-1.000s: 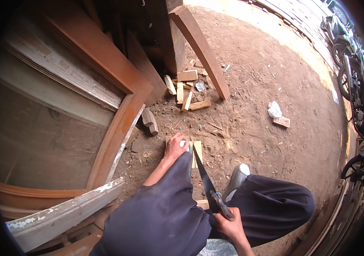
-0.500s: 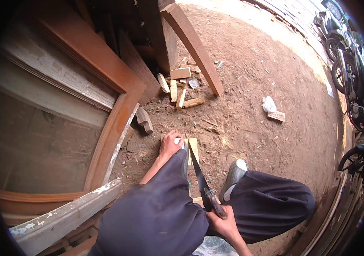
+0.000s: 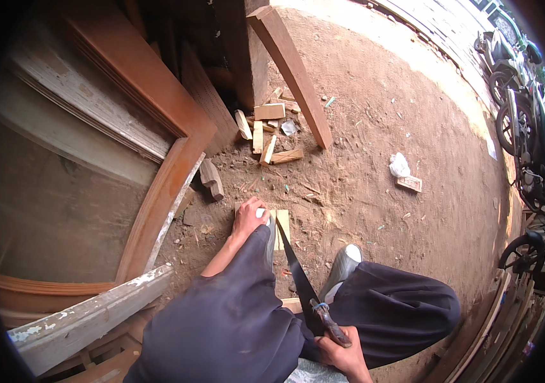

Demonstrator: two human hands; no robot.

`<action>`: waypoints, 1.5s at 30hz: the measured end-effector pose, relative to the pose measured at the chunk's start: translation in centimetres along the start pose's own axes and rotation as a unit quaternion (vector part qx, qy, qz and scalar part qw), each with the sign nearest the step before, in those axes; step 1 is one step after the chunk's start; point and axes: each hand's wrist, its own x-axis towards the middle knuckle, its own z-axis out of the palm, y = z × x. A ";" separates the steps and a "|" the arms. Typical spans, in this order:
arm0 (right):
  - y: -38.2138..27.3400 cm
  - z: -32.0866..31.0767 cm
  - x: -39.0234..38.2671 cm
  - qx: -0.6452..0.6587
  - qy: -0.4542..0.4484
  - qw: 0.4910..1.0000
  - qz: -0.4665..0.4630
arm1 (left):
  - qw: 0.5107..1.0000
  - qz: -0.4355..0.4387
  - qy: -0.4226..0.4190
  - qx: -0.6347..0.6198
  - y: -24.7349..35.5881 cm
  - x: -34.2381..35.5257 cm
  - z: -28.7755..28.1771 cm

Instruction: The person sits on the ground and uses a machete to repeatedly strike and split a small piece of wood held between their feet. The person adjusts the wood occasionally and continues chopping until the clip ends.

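Observation:
My right hand (image 3: pixel 339 348) is wrapped round the dark wooden handle of a handsaw. Its long black blade (image 3: pixel 295 268) slants up and left, its tip over a pale board (image 3: pixel 282 233) lying on the dirt. My left hand (image 3: pixel 249 218) is closed, knuckles bent, at the board's far left part, beside and partly over my grey-and-white left shoe (image 3: pixel 268 237); what its fingertips press on is mostly hidden. My dark-trousered left leg runs alongside that forearm. My right shoe (image 3: pixel 340 271) rests right of the saw.
Wood offcuts (image 3: pixel 269 137) lie beside a leaning brown plank (image 3: pixel 288 70). A framed glass panel (image 3: pixel 61 204) and a peeling white beam (image 3: pixel 87 313) are at left. A white bag (image 3: pixel 399 164) sits on a small block. Motorbikes (image 3: pixel 518 137) and stacked planks (image 3: pixel 496 325) line the right.
My right hand has drawn the saw slightly back toward me, down in the picture. My left hand stays beside the shoe and board. The whole view has shifted a little.

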 end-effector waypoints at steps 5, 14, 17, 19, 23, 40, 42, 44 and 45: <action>1.9 2.7 5.7 -0.031 0.023 0.996 -0.082 | 1.000 0.017 0.007 0.010 1.2 0.0 0.1; 0.1 0.9 3.6 -0.004 0.033 0.999 -0.015 | 1.000 0.015 0.000 0.005 0.1 0.3 0.5; 1.3 2.4 5.4 -0.021 0.044 0.998 -0.045 | 1.000 0.016 -0.002 0.006 0.8 0.0 0.1; 1.1 2.2 2.6 -0.032 0.030 0.998 -0.039 | 1.000 0.018 -0.002 -0.012 0.3 0.2 0.1; -1.0 1.0 -1.4 -0.037 0.018 0.999 -0.014 | 1.000 0.022 0.000 -0.005 -0.1 0.6 0.4; 0.8 2.4 5.1 -0.035 0.030 0.997 -0.062 | 0.999 0.045 0.011 0.021 0.1 0.7 0.3; 0.7 2.6 2.0 -0.062 0.022 0.994 -0.083 | 0.999 0.034 0.001 0.019 0.1 0.4 0.2; 0.6 0.9 -1.2 -0.046 0.004 0.997 -0.066 | 0.999 0.025 0.004 0.021 0.6 0.8 0.1; 0.6 0.2 -1.7 -0.042 0.002 0.997 -0.057 | 1.000 0.017 0.002 0.022 0.8 0.5 0.2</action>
